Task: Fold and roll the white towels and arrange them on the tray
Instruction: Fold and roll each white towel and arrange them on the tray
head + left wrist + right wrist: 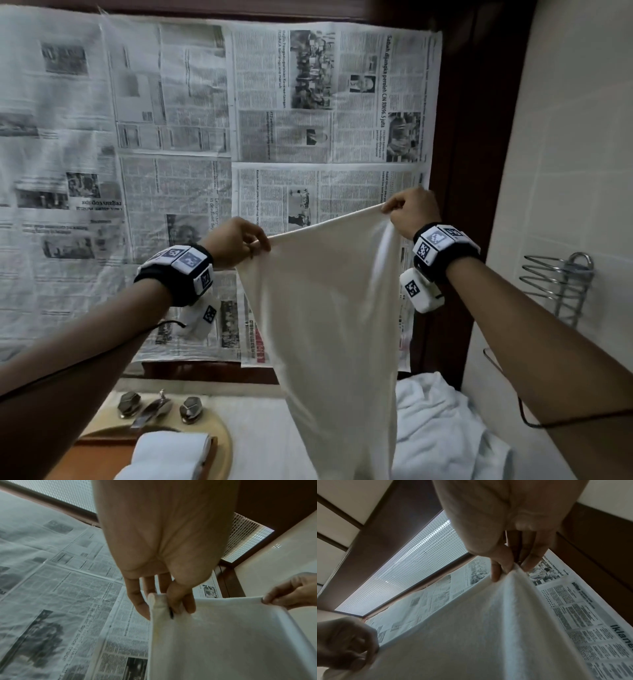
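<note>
Left hand (pixel 236 241) and right hand (pixel 412 209) each pinch 1 top corner of 1 hanging towel (pixel 329 308); 2 rolled towels (pixel 171 452) lie on the tray (pixel 224 442) near left, 1 crumpled towel (pixel 442 421) right.

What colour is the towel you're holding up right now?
Plain white to off-white, with no pattern; the towel shows best in the head view.

Counter (pixel 260 431): tray (pixel 219 445), crumpled towels (pixel 442 428), taps (pixel 190 409).

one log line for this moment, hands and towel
left hand: pinches towel corner | right hand: pinches other corner | towel: hanging spread | tray: rolled towels
</note>
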Motion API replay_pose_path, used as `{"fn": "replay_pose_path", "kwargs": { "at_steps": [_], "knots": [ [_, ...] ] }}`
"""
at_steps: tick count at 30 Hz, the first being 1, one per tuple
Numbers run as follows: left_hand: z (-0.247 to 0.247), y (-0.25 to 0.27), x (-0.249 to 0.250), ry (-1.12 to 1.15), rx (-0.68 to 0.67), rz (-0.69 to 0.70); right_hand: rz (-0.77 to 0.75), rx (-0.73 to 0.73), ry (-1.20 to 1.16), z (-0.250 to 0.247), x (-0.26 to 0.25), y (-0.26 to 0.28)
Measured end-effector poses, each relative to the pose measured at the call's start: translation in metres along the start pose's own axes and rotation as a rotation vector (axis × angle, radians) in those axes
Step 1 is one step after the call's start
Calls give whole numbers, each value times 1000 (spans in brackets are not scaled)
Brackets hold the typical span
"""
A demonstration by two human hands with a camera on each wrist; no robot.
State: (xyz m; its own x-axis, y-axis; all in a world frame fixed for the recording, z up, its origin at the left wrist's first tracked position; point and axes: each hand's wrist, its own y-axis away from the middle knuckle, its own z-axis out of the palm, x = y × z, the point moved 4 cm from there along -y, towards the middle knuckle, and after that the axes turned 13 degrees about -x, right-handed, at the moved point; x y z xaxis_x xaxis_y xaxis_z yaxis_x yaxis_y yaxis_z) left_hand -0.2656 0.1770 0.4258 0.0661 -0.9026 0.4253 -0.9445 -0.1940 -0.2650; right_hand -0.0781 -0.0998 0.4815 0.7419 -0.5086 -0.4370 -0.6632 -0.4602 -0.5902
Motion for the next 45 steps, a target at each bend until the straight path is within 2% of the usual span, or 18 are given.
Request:
{"fn": "replay_pose_path", "kwargs": {
  "at_steps": [3,6,9,14,16,19,23,27,32,40,45],
  "knots": [
    [-10,-4,10,-69,95,-15,24,35,-2,-8,-4,-3],
    [-20,-6,22,-141,136,-49,47,102,-23,-17,-6,-6],
    [-34,-7,32,-219,177,-135,82,120,-50,-22,-11,-5],
    [-44,-12,46,-254,137,-254,127,67,-109,-17,-21,-2],
    [-42,-16,53,-128,82,-260,131,31,-149,-14,-26,-1],
    [-33,-21,70,234,51,-179,92,-39,-211,-4,-38,2],
    [-22,-20,92,705,110,-27,-2,-34,-298,5,-53,7],
    [-16,-21,107,929,161,49,-17,-74,-433,15,-61,11],
    [-10,-18,119,972,126,54,-35,-102,-523,22,-72,19],
    [-10,-16,122,899,162,51,-113,-44,-459,23,-79,29],
    [-12,-16,124,891,179,58,-173,-70,-421,23,-89,35]
  ]
}}
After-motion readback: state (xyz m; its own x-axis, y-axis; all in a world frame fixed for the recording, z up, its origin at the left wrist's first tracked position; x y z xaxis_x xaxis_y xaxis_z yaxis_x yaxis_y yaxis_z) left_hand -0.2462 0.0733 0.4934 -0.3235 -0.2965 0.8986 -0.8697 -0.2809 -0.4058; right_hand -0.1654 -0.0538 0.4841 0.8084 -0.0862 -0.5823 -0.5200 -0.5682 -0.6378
